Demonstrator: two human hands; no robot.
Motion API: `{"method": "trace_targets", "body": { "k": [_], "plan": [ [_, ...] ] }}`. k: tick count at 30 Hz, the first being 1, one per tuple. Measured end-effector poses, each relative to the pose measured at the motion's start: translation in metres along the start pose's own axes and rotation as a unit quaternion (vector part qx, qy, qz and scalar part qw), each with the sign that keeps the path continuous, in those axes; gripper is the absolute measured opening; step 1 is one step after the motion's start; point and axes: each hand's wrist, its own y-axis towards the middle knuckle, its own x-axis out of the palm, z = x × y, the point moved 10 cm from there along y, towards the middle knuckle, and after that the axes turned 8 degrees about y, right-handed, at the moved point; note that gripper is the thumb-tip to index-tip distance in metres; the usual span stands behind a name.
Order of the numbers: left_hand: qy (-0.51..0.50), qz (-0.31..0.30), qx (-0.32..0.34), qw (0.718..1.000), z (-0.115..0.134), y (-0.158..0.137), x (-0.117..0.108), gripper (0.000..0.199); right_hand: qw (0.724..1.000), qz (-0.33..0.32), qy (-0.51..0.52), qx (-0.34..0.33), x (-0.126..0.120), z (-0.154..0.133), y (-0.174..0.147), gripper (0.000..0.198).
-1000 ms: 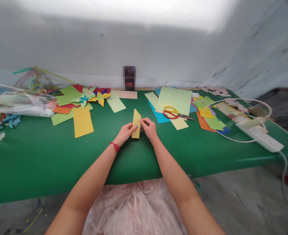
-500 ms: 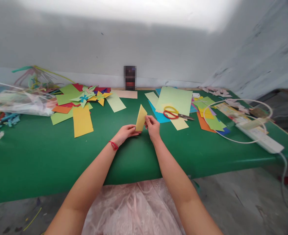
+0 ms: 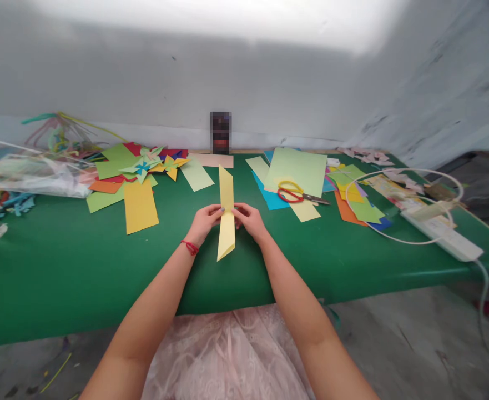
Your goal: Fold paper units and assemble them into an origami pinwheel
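A strip of pale yellow folded paper (image 3: 226,191) stands lengthwise between my hands over the green table. It is opened out, with a crease across its middle and slanted folded ends. My left hand (image 3: 208,221) pinches its left edge near the crease. On the opposite edge, my right hand (image 3: 249,219) grips the paper at about the same height; some of its fingers are hidden behind the paper. To the right lie scissors (image 3: 298,193) with red and yellow handles, resting on paper sheets.
Left of my hands lies a yellow-orange sheet (image 3: 141,208), beside folded paper stars (image 3: 144,165) and coloured sheets. A light green sheet (image 3: 296,166) lies at the back right. A white power strip (image 3: 444,233) with a looped cable sits farther right. A pixelated dark object (image 3: 221,133) stands against the wall.
The yellow paper has gone from folded in half to opened into a long strip, its near end now pointing toward me. My right hand has moved slightly left and down to its edge.
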Motion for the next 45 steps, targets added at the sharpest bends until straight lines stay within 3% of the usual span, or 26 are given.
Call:
{"method": "trace_targets", "body": {
  "k": [8,17,29,45],
  "plan": [
    [0.034,0.001,-0.007,0.999,-0.001,-0.003,0.003,0.028,0.998,0.06,0.023,-0.014,-0.013,-0.003,0.002,0.031],
    [0.024,0.028,0.01,0.999,0.002,-0.002,-0.004,0.026,0.991,-0.001,0.122,0.059,0.004,0.009,-0.001,0.033],
    [-0.002,0.03,0.014,0.999,0.002,0.0,-0.003,0.025,0.981,0.004,0.186,0.059,0.001,0.008,-0.002,0.019],
    [-0.055,0.024,0.011,0.998,0.004,-0.005,0.002,0.021,0.964,0.031,0.254,0.077,-0.002,0.016,0.001,0.017]
  ]
}}
